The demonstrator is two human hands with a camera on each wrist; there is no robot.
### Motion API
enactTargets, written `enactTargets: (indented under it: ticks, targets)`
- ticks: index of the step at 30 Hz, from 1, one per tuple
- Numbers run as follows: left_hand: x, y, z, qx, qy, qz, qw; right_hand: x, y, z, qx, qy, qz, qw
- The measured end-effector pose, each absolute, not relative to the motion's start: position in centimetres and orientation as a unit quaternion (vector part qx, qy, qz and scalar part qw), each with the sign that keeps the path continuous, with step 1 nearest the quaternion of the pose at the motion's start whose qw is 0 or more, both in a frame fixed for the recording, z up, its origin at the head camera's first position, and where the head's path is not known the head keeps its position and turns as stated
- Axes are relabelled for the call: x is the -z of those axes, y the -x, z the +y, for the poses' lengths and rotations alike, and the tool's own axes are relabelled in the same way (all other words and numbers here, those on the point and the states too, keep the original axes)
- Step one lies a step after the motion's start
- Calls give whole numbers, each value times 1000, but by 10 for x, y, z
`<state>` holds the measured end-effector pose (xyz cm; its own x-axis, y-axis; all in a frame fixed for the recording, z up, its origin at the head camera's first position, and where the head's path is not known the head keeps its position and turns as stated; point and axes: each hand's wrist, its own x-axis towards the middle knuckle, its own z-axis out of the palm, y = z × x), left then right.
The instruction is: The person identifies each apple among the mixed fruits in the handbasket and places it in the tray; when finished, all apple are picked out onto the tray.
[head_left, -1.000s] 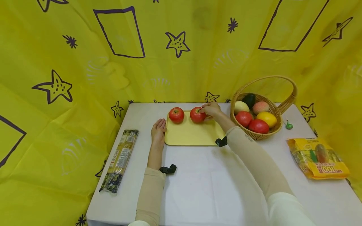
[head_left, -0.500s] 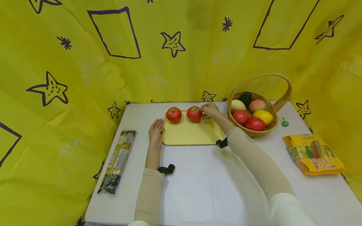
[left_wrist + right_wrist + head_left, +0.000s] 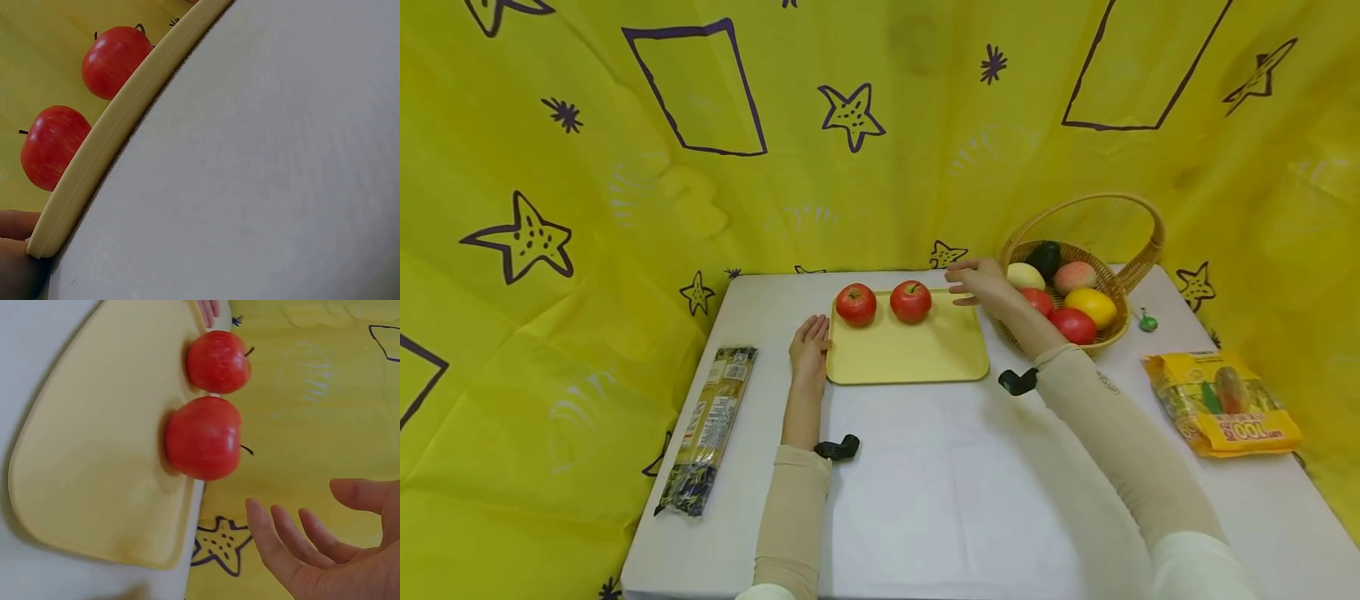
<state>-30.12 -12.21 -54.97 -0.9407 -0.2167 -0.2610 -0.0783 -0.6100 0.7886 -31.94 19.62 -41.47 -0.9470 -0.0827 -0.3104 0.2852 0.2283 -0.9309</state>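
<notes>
Two red apples stand side by side along the back of a pale yellow tray [image 3: 910, 358]: a left apple [image 3: 856, 305] and a right apple [image 3: 911, 302]. At the tray's left edge my left hand [image 3: 808, 350] rests with straight fingers, its thumb touching the rim. Part of that left hand [image 3: 15, 253] shows at the tray corner in the left wrist view. My right hand [image 3: 985, 287], holding nothing, hovers over the tray's back right corner, fingers spread and apart from the right apple. The right wrist view shows this hand [image 3: 337, 550] with loosely bent fingers beside the right apple [image 3: 205, 439].
A wicker basket [image 3: 1123, 321] of several fruits stands at the back right, partly behind my right forearm. Beside it lies a small green item [image 3: 1147, 322]. A yellow bag [image 3: 1225, 404] lies at the right, a long clear packet [image 3: 709, 429] at the left.
My right hand has let go of the right apple and drawn back to the right, toward the basket. The left hand stays at the tray's edge. The head view has shifted slightly.
</notes>
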Motion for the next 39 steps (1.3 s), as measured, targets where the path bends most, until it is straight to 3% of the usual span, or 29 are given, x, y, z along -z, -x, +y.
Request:
enactTargets:
  ticks: [17, 39]
  targets:
    - [546, 300, -123, 885, -164, -435, 39, 376, 283, 259, 588, -46, 800, 108]
    - [550, 299, -120, 881, -162, -443, 45, 372, 266, 359, 503, -72, 836, 207]
